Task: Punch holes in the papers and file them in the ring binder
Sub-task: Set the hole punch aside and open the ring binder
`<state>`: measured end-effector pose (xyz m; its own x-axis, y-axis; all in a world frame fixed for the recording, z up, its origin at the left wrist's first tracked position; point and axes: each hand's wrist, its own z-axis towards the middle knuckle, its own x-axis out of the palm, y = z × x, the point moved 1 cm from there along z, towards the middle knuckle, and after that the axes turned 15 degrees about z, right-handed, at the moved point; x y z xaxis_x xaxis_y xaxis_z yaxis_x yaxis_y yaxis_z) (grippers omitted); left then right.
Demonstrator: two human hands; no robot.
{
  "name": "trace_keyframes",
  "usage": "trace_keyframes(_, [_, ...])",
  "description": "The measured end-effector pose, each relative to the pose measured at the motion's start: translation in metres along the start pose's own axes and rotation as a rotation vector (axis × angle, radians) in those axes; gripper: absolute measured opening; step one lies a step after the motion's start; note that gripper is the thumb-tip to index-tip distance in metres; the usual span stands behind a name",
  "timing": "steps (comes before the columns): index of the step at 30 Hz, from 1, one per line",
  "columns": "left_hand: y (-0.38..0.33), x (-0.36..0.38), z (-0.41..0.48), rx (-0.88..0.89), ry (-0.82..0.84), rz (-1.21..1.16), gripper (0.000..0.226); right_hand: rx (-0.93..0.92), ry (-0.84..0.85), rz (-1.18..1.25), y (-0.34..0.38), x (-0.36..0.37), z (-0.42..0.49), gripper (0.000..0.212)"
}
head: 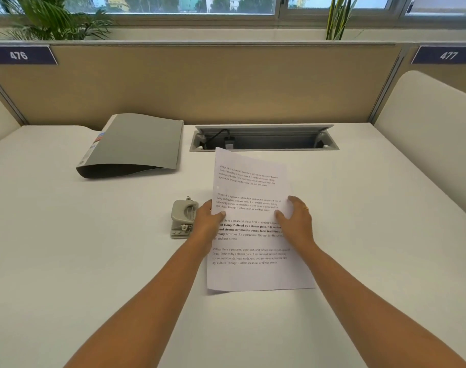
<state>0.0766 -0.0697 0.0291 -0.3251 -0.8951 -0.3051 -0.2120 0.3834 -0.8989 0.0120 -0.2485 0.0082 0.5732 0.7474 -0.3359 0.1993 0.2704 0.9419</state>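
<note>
A printed white paper [253, 274] is in the middle of the white desk, its far end lifted. My left hand [208, 221] grips its left edge, thumb on top of the sheet. My right hand [297, 217] holds the right edge with the thumb over the print. A small hole shows near the sheet's left margin. A grey hole punch [181, 219] stands just left of my left hand, touching or nearly touching it. The grey ring binder [136, 146] lies closed at the back left of the desk.
An open cable tray [263, 140] with a plug and cord is sunk into the desk behind the paper. A beige partition [226, 83] closes the back, and white side panels [428, 123] bound the desk. Plants stand beyond the partition.
</note>
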Motion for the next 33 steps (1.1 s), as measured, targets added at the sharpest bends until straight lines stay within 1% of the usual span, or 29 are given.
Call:
trace_keyframes(2, [-0.004, -0.001, -0.003, 0.033, -0.008, -0.035, 0.032, 0.086, -0.024, 0.121, 0.002, -0.009, 0.003, 0.060])
trace_keyframes(4, [-0.007, -0.002, -0.005, 0.063, -0.018, -0.073, 0.030, 0.165, -0.023, 0.250, 0.005, -0.017, 0.004, 0.059])
trace_keyframes(5, [-0.009, -0.002, -0.008, 0.082, -0.020, -0.098, 0.028, 0.196, -0.016, 0.310, 0.006, -0.020, 0.003, 0.055])
trace_keyframes(7, [-0.014, -0.003, -0.012, 0.115, -0.022, -0.137, 0.025, 0.228, 0.015, 0.418, 0.009, -0.023, 0.004, 0.037])
trace_keyframes(9, [-0.020, -0.003, -0.016, 0.159, -0.027, -0.151, 0.024, 0.198, 0.023, 0.505, 0.015, -0.026, 0.001, 0.021])
trace_keyframes(11, [-0.027, -0.005, -0.021, 0.210, -0.051, -0.161, 0.023, 0.142, -0.001, 0.559, 0.023, -0.030, -0.001, 0.015])
trace_keyframes(15, [-0.047, -0.009, -0.031, 0.319, -0.083, -0.181, 0.019, -0.065, -0.025, 0.598, 0.047, -0.041, -0.008, 0.012])
trace_keyframes(17, [-0.059, -0.011, -0.036, 0.384, -0.093, -0.189, 0.021, -0.150, -0.036, 0.630, 0.060, -0.045, -0.011, 0.011])
trace_keyframes(20, [-0.073, -0.013, -0.043, 0.447, -0.113, -0.232, 0.022, -0.237, -0.054, 0.680, 0.076, -0.050, -0.016, 0.001])
trace_keyframes(23, [-0.076, -0.013, -0.048, 0.488, -0.130, -0.254, 0.019, -0.311, -0.060, 0.710, 0.083, -0.053, -0.022, 0.012])
trace_keyframes(25, [-0.071, -0.011, -0.049, 0.491, -0.129, -0.244, 0.019, -0.324, -0.045, 0.712, 0.078, -0.054, -0.026, 0.009])
trace_keyframes(27, [-0.059, -0.008, -0.049, 0.471, -0.110, -0.212, 0.021, -0.299, -0.006, 0.686, 0.065, -0.053, -0.030, 0.002])
trace_keyframes(30, [-0.041, -0.004, -0.048, 0.429, -0.074, -0.168, 0.023, -0.263, 0.013, 0.616, 0.046, -0.049, -0.037, 0.013])
trace_keyframes(33, [-0.038, -0.004, -0.049, 0.416, -0.087, -0.160, 0.021, -0.259, -0.002, 0.591, 0.045, -0.049, -0.040, 0.015])
